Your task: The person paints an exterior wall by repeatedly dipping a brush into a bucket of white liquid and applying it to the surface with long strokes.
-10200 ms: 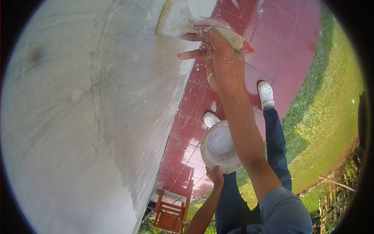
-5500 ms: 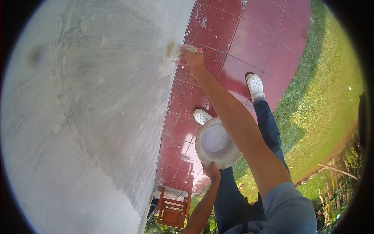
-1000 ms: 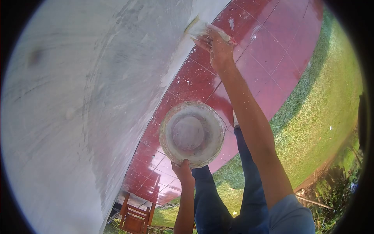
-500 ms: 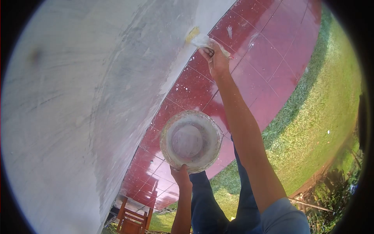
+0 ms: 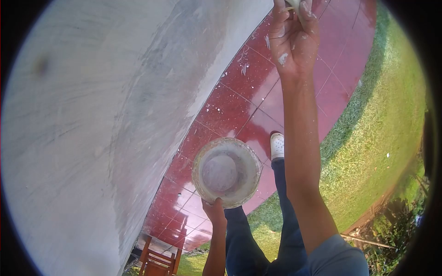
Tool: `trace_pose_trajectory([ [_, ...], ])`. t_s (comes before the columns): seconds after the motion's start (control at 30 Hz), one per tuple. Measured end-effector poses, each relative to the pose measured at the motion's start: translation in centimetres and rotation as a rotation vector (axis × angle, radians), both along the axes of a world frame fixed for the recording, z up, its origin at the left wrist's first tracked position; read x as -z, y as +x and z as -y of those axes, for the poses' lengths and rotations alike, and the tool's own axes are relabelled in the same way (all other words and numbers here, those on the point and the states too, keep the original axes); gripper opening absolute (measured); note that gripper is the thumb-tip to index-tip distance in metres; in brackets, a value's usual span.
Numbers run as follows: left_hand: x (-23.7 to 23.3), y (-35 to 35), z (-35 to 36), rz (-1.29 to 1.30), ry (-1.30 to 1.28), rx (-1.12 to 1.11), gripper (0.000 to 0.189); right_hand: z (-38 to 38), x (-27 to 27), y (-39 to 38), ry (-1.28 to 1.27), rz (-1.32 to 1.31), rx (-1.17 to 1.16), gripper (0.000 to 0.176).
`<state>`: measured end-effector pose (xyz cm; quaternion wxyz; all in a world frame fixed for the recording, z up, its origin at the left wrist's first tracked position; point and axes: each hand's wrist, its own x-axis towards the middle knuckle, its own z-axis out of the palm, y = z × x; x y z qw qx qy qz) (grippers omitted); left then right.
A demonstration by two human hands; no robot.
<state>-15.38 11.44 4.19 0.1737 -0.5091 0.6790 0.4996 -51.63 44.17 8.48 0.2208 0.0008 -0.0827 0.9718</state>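
Observation:
My left hand (image 5: 214,211) grips the lower rim of a round, paint-stained basin (image 5: 249,166), its thumb over the edge. Whitish residue coats the inside of the basin. At the top of the view my right hand (image 5: 294,43), palm up and smeared with white, has its fingers closed round a whitish tool (image 5: 293,3), mostly cut off by the frame's edge. The hand is over the tiled floor, apart from the wall. To the left rises the wall (image 5: 152,92), with a grey, streaky patch.
Red floor tiles (image 5: 239,83) spotted with white run along the wall's foot. Grass (image 5: 368,156) borders them on the right. A wooden chair (image 5: 159,260) stands at the bottom left. My white shoe (image 5: 277,146) is on the tiles.
My right hand has moved up and right, away from the wall, and turned palm up with the whitish tool. The basin has shifted slightly down. My shoe has come into view.

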Motion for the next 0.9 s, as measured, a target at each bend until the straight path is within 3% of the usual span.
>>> trace_pose_trajectory([
  [0.1,-0.3,-0.3,-0.5,-0.024,-0.003,0.058,0.061,5.2,7.0,0.3,-0.076,0.428,-0.031,0.022],
  [0.2,0.0,0.1,-1.0,-0.031,0.006,0.032,0.061,6.8,15.9,2.6,-0.247,0.583,0.002,0.027],
  [0.27,-0.1,0.4,-1.1,-0.045,-0.008,0.065,0.062,6.6,20.4,4.0,0.115,0.903,-0.049,0.030],
  [0.3,0.0,0.5,-1.3,-0.068,-0.013,0.073,0.062,6.5,20.1,3.8,0.109,0.903,-0.047,0.030],
  [0.37,0.1,1.0,-1.0,-0.055,0.019,0.071,0.065,5.9,16.9,2.5,0.269,1.191,-0.031,0.026],
  [0.47,0.3,1.6,-1.2,-0.018,-0.002,0.039,0.063,5.2,6.2,-0.6,0.435,0.796,0.094,0.019],
  [0.57,0.2,1.8,-1.3,-0.020,-0.024,0.077,0.063,0.7,2.8,-0.4,0.340,0.563,0.173,0.023],
  [0.63,0.0,2.0,-0.9,-0.027,0.010,0.078,0.062,-1.7,0.9,0.8,-0.018,0.115,0.046,0.017],
  [0.73,-0.7,1.3,-1.2,-0.007,0.021,0.037,0.062,-0.4,4.5,0.4,-0.234,0.070,0.061,0.028],
  [0.87,-1.3,0.4,-1.6,-0.026,-0.004,0.052,0.061,6.2,13.4,1.9,-0.186,0.621,-0.017,0.027],
  [0.9,-1.4,0.5,-1.4,-0.051,0.010,0.054,0.061,5.9,16.9,3.4,0.016,0.800,-0.091,0.026],
])
